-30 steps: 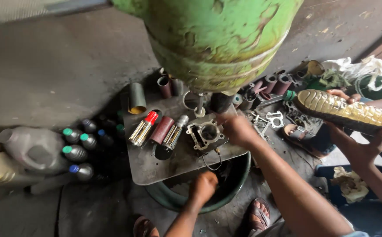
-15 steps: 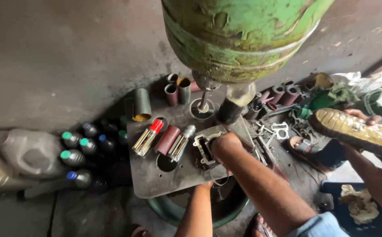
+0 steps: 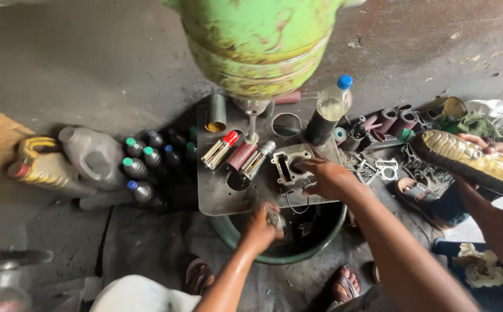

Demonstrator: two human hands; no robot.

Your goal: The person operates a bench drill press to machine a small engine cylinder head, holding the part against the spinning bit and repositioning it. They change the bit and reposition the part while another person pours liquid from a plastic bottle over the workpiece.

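My right hand (image 3: 328,178) grips the right side of a grey metal cylinder block (image 3: 287,166) that lies on a dark steel plate (image 3: 222,193). At the plate's front edge, above a green basin (image 3: 325,238), my left hand (image 3: 259,228) is closed around a small metal part (image 3: 274,218). A big green machine head (image 3: 257,46) hangs over the plate, and its spindle (image 3: 252,124) comes down just left of the block. On the plate to the left of the block lie red-capped and silver cylinders (image 3: 220,149).
A blue-capped bottle (image 3: 328,112) stands at the plate's back right. Several small capped bottles (image 3: 139,167) and two jugs (image 3: 90,156) sit at left. Sleeves and gaskets (image 3: 387,167) litter the right. Another person's hand (image 3: 479,145) holds a yellowish patterned object (image 3: 477,164). My sandalled feet (image 3: 344,283) are below.
My left hand has risen from inside the basin to the plate's front edge with a small part in it. My right hand has stayed at the cylinder block.
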